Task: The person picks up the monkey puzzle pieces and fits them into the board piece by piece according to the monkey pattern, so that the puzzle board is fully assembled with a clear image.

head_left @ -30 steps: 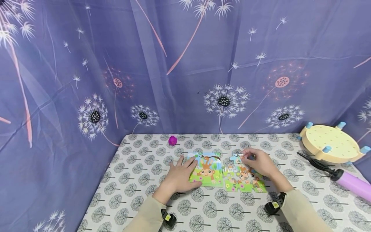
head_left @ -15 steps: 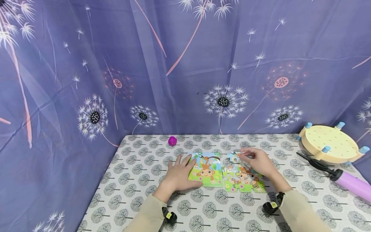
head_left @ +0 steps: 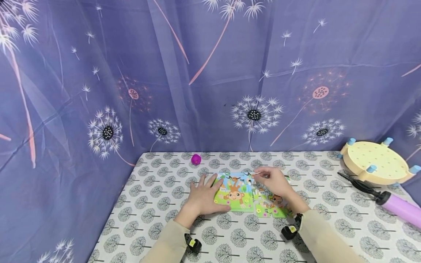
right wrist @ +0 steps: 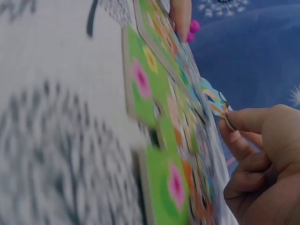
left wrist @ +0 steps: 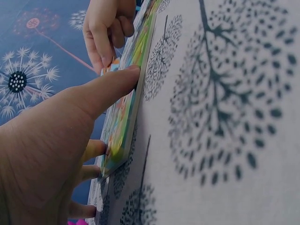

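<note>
My left hand (head_left: 203, 199) rests with spread fingers on the left side of a square monkey picture board (head_left: 234, 204); in the left wrist view its thumb (left wrist: 110, 89) lies along the board's near edge. Between thumb and fingertips, my right hand (head_left: 275, 182) pinches a jigsaw piece (right wrist: 213, 98), light blue with some orange, raised above the board's upper right corner. Other jigsaw pieces (head_left: 273, 211), green with pink flowers and brown monkey parts, lie just right of the board. The right hand and forearm hide some of them in the head view.
A small purple object (head_left: 196, 159) sits near the table's back edge. At the right are a cream oval stool-like item (head_left: 375, 162) with blue-tipped legs and a lilac pump-like tool (head_left: 399, 210) with a black end. A purple dandelion curtain (head_left: 204, 109) hangs behind the tree-print tablecloth (head_left: 158, 190).
My right hand has lifted a jigsaw piece off the top of the loose group and carried it left to the board's upper right corner. The left hand has stayed almost still.
</note>
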The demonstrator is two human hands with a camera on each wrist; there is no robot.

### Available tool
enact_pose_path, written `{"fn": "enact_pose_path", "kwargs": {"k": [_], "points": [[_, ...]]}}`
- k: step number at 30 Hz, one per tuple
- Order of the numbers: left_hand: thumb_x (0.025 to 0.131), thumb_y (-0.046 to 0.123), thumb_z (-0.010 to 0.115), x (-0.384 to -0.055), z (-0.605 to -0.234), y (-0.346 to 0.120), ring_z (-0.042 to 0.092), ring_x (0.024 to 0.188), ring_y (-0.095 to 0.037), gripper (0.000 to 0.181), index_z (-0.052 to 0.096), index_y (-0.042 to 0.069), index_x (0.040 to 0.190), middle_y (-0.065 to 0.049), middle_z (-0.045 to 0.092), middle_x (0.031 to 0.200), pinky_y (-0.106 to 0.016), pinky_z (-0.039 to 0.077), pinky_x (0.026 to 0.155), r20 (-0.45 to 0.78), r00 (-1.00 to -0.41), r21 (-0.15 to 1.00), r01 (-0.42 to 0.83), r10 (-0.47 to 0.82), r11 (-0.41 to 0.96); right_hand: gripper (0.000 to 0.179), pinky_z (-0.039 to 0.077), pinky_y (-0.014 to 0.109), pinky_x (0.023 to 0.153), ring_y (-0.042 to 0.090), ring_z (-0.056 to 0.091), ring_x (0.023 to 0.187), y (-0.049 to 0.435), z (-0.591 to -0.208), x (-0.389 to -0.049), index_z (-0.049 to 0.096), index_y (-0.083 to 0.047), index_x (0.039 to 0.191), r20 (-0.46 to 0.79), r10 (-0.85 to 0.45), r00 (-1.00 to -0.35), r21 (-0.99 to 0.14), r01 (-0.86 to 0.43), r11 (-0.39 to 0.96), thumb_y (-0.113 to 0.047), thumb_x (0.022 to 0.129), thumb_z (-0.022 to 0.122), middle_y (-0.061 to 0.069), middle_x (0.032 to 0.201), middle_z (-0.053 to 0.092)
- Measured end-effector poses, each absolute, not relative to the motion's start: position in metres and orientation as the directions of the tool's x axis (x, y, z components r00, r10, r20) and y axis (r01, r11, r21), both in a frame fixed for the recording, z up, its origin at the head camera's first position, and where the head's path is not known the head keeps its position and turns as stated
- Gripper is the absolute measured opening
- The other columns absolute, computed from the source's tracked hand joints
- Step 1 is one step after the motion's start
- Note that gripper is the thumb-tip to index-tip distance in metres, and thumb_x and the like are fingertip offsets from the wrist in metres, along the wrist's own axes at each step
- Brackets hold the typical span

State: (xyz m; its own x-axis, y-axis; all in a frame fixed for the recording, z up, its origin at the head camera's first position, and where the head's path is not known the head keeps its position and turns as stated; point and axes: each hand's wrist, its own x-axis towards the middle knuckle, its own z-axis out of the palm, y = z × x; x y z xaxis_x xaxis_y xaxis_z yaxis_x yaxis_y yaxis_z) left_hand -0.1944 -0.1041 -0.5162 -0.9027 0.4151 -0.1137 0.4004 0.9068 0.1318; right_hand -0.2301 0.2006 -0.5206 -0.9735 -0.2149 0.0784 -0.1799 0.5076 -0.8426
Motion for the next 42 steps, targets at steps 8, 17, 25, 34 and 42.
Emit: {"fn": "enact_pose_path", "kwargs": {"k": [8, 17, 25, 34, 42], "points": [[0.074, 0.095, 0.053, -0.196, -0.516, -0.104, 0.018, 0.153, -0.049, 0.114, 0.028, 0.031, 0.166, 0.0, 0.019, 0.173, -0.084, 0.022, 0.108, -0.12, -0.903, 0.138, 0.397, 0.413, 0.907, 0.028, 0.057, 0.03, 0.063, 0.02, 0.07, 0.081, 0.168, -0.524, -0.236, 0.075, -0.004, 0.12, 0.037, -0.216, -0.976, -0.857, -0.142, 0.495, -0.014, 0.094, 0.076, 0.008, 0.098, 0.077], [0.074, 0.096, 0.051, -0.197, -0.517, -0.104, 0.017, 0.154, -0.047, 0.114, 0.027, 0.032, 0.166, 0.001, 0.018, 0.173, -0.084, 0.022, 0.108, -0.132, -0.902, 0.125, 0.397, 0.412, 0.909, 0.029, 0.058, 0.047, 0.089, 0.019, 0.073, 0.084, 0.138, -0.522, -0.241, 0.074, -0.002, 0.12, -0.023, -0.22, -0.975, -0.863, -0.091, 0.496, -0.012, 0.093, 0.076, 0.005, 0.095, 0.078], [0.074, 0.097, 0.05, -0.197, -0.517, -0.104, 0.017, 0.154, -0.047, 0.114, 0.027, 0.032, 0.166, 0.0, 0.018, 0.173, -0.084, 0.022, 0.108, -0.133, -0.902, 0.118, 0.397, 0.411, 0.91, 0.029, 0.058, 0.044, 0.084, 0.018, 0.071, 0.082, 0.128, -0.517, -0.242, 0.075, 0.0, 0.12, -0.057, -0.21, -0.976, -0.835, -0.069, 0.546, -0.013, 0.094, 0.074, 0.002, 0.092, 0.078], [0.075, 0.094, 0.055, -0.198, -0.514, -0.101, 0.019, 0.153, -0.048, 0.113, 0.028, 0.032, 0.166, 0.0, 0.019, 0.173, -0.085, 0.024, 0.107, -0.145, -0.899, 0.129, 0.398, 0.414, 0.908, 0.026, 0.058, 0.042, 0.081, 0.02, 0.07, 0.085, 0.128, -0.514, -0.246, 0.076, -0.004, 0.119, -0.098, -0.204, -0.974, -0.814, -0.039, 0.58, -0.017, 0.098, 0.072, 0.002, 0.095, 0.077], [0.075, 0.092, 0.057, -0.197, -0.512, -0.1, 0.018, 0.153, -0.048, 0.113, 0.028, 0.032, 0.166, -0.002, 0.02, 0.173, -0.085, 0.022, 0.107, -0.155, -0.905, 0.135, 0.378, 0.397, 0.916, 0.026, 0.057, 0.045, 0.087, 0.017, 0.07, 0.086, 0.134, -0.515, -0.246, 0.077, -0.006, 0.116, -0.06, -0.199, -0.978, -0.8, -0.072, 0.596, -0.015, 0.092, 0.075, 0.0, 0.095, 0.076]]}}
